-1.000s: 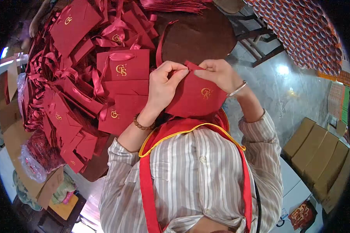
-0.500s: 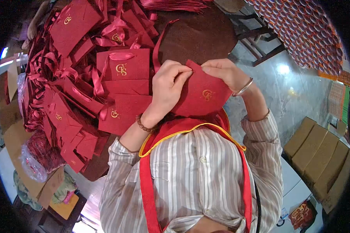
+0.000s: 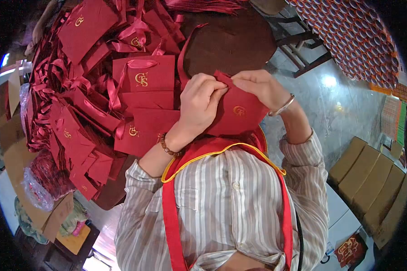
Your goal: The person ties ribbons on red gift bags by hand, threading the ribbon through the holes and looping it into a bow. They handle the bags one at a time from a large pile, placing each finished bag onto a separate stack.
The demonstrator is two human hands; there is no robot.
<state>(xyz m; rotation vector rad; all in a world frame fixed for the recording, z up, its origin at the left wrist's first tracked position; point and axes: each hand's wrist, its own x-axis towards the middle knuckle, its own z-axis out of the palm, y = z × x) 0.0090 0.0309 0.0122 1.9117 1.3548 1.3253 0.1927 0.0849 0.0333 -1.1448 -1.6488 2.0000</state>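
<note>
Held in front of my chest is a red paper gift bag with a gold monogram, its upper edge between my two hands. My left hand is closed, thumb and fingers pinched at the bag's top left; anything small inside that pinch is hidden. Thumb against fingers, my right hand grips the top edge on the other side. A red ribbon curves along the table just beyond my left hand. Left of that hand lie red bags with ribbon handles, one of them a monogrammed bag.
A heap of red bags covers the left of the round brown table. Loose ribbons lie at its far edge. Cardboard boxes stand at right, a wooden stool beyond. Another person's hand shows at far left.
My left hand has shifted slightly right along the bag's top edge, with its fingers curled in more. My right fingertips have moved a little left. The bag stays nearly in place.
</note>
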